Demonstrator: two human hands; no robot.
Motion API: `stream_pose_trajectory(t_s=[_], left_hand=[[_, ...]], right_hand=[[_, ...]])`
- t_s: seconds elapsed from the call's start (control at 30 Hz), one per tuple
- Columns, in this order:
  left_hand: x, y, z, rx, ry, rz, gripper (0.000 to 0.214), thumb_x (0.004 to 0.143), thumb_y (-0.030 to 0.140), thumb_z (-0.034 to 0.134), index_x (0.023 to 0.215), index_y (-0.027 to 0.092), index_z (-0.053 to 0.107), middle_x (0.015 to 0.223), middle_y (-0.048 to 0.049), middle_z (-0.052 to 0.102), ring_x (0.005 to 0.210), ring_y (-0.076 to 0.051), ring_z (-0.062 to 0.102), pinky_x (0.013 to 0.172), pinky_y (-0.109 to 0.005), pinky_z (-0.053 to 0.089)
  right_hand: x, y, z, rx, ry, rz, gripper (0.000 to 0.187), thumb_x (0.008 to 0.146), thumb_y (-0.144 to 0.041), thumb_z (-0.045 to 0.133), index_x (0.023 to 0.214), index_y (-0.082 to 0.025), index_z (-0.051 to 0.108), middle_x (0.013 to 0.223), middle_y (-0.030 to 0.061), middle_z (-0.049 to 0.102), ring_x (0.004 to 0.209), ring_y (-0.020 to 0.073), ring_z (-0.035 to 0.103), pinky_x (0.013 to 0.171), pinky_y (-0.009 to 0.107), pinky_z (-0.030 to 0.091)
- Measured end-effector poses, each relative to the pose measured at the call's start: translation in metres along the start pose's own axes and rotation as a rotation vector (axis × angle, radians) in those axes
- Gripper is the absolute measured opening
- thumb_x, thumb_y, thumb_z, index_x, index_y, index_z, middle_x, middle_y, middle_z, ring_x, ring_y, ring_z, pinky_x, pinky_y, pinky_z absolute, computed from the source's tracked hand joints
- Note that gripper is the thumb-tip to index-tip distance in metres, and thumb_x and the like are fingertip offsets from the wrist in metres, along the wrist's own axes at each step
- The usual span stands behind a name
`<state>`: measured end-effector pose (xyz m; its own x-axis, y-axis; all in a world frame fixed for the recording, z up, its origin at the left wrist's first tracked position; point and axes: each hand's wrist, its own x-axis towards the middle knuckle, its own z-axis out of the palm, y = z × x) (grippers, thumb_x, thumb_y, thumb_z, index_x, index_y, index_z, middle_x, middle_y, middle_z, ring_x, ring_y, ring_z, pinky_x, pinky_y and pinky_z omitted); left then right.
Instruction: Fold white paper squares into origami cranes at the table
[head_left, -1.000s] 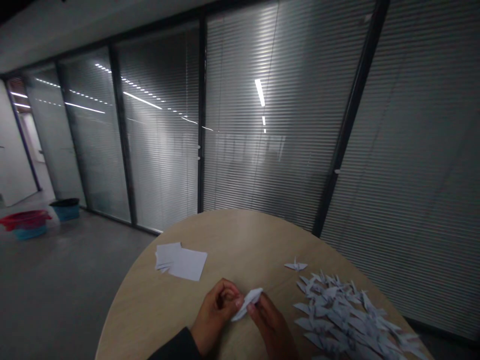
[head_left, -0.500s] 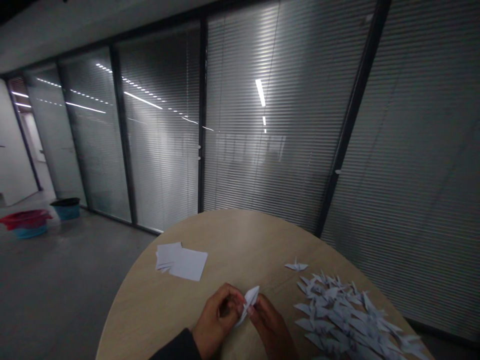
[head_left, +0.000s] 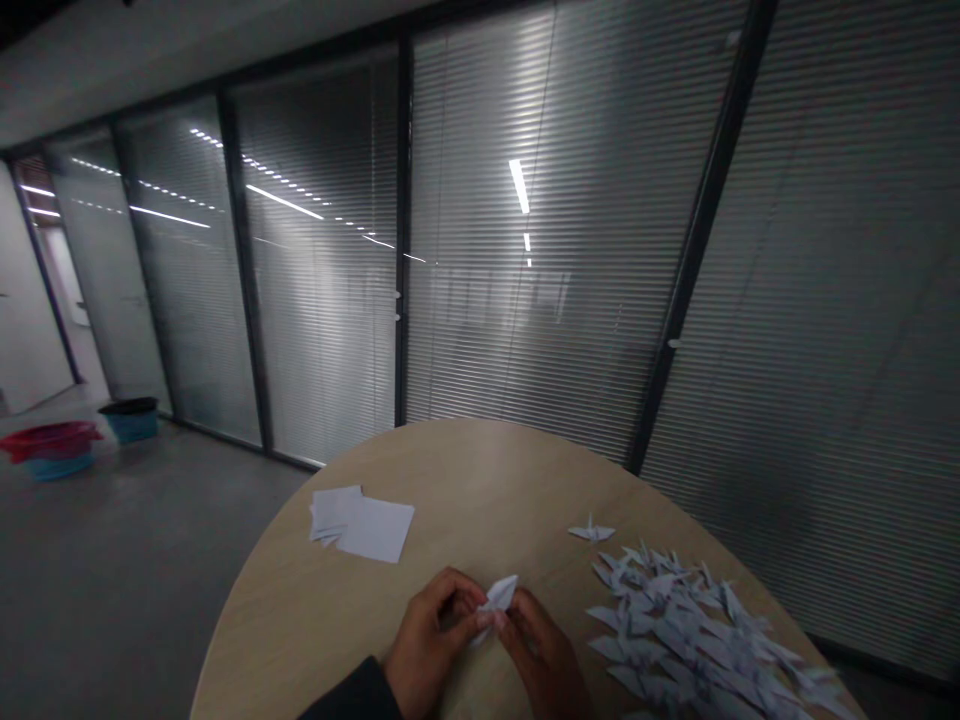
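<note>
A small folded white paper [head_left: 502, 592] is pinched between my two hands above the near part of the round table [head_left: 480, 455]. My left hand [head_left: 431, 635] grips its left side with thumb and fingertips closed. From the right, my right hand [head_left: 541, 645] holds it between thumb and fingers. The paper's pointed top sticks up between the hands, and its lower part is mostly hidden by the fingers. Right of my hands lies a heap of white paper cranes [head_left: 690, 640]. A single paper crane [head_left: 592, 530] sits apart, just beyond the heap.
Several white paper sheets [head_left: 375, 525] lie overlapping at the table's left. On the floor at far left stand a blue tub with a red liner [head_left: 56, 455] and a blue bin with a black liner [head_left: 131, 420]. Glass partitions with blinds [head_left: 525, 350] rise behind the table.
My left thumb has moved up and in toward the right fingertips, covering more of the paper's lower part. The paper's tip leans slightly more to the right.
</note>
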<state>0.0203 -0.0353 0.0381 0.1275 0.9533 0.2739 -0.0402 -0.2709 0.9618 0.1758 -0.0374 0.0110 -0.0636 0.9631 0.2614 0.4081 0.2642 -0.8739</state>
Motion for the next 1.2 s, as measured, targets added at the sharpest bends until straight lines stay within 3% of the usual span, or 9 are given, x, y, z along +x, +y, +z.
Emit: stream_pose_trajectory(t_s=[0.17,0.33,0.5,0.7,0.97,1.2], left_hand=[[0.002,-0.002,-0.001,-0.080,-0.011,-0.044,0.035,0.066,0.046,0.081,0.072,0.016,0.065,0.066,0.0013,0.056,0.066,-0.016,0.049,0.064,-0.027,0.037],[0.003,0.000,0.001,-0.175,-0.029,-0.056,0.041,0.065,0.049,0.082,0.085,0.018,0.063,0.070,0.0026,0.055,0.066,-0.014,0.048,0.062,-0.026,0.036],[0.000,-0.002,-0.001,-0.066,-0.092,-0.055,0.039,0.073,0.053,0.074,0.081,0.016,0.067,0.071,-0.0002,0.058,0.069,-0.016,0.049,0.065,-0.028,0.036],[0.000,-0.002,0.001,0.028,-0.068,0.009,0.033,0.072,0.044,0.078,0.088,0.015,0.072,0.079,-0.0039,0.064,0.075,-0.018,0.053,0.070,-0.029,0.040],[0.001,-0.002,0.001,-0.181,-0.092,-0.151,0.038,0.060,0.046,0.086,0.080,0.014,0.077,0.068,-0.0027,0.067,0.065,-0.015,0.055,0.065,-0.027,0.039],[0.002,-0.010,0.002,-0.142,-0.087,-0.175,0.051,0.058,0.037,0.088,0.100,0.015,0.070,0.064,0.0020,0.062,0.058,-0.012,0.051,0.059,-0.025,0.036]], right_hand=[[-0.001,-0.001,-0.001,-0.037,0.017,-0.017,0.032,0.085,-0.052,0.045,0.076,-0.025,0.058,0.077,0.0022,0.068,0.078,0.0200,0.065,0.072,0.026,0.049],[0.000,-0.002,-0.002,-0.038,-0.002,-0.007,0.032,0.085,-0.052,0.045,0.079,-0.025,0.060,0.083,0.0035,0.069,0.084,0.0213,0.066,0.077,0.028,0.049],[0.001,-0.002,-0.004,-0.048,0.023,-0.024,0.029,0.083,-0.050,0.048,0.074,-0.024,0.060,0.078,0.0027,0.068,0.079,0.0212,0.065,0.073,0.028,0.048],[-0.001,-0.009,-0.009,-0.080,0.061,-0.040,0.028,0.084,-0.046,0.049,0.070,-0.025,0.061,0.074,0.0011,0.068,0.075,0.0202,0.064,0.072,0.027,0.047],[0.000,-0.007,-0.008,-0.082,0.076,-0.051,0.025,0.082,-0.045,0.052,0.072,-0.025,0.064,0.077,0.0022,0.071,0.078,0.0217,0.067,0.074,0.029,0.049],[0.000,-0.010,-0.009,-0.111,0.087,0.018,0.014,0.076,-0.037,0.058,0.074,-0.025,0.065,0.074,0.0000,0.070,0.074,0.0204,0.066,0.069,0.027,0.048]])
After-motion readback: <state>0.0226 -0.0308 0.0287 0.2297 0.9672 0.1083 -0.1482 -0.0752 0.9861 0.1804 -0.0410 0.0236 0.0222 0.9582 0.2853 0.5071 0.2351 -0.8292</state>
